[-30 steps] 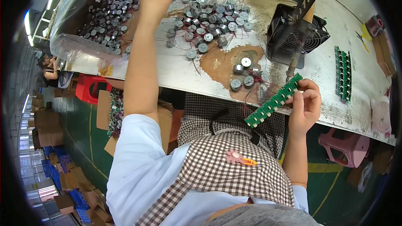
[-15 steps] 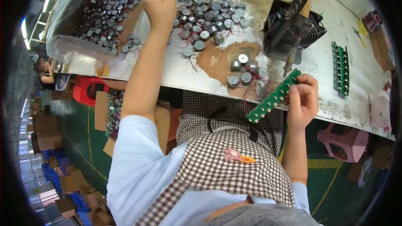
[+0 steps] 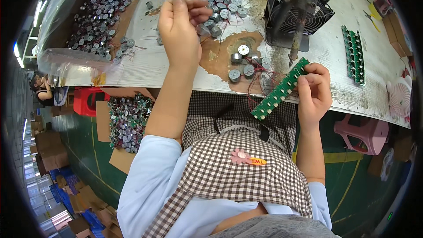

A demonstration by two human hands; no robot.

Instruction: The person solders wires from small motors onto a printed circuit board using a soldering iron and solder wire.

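At centre right of the frame, the right hand (image 3: 315, 91) pinched a green circuit board (image 3: 280, 91). At upper centre, the left hand (image 3: 181, 26) was part-curled; I could not tell whether it held anything. Nearby motors (image 3: 235, 76) appeared wired to the board; the heaped motors (image 3: 224, 13) lay unattached.

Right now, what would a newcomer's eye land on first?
Probably the green circuit strip, slanting across the near edge of the table in the right hand. Next, the heap of silvery round parts beside the left hand, with more in the plastic-lined box at left. A black fan stands beyond the strip.
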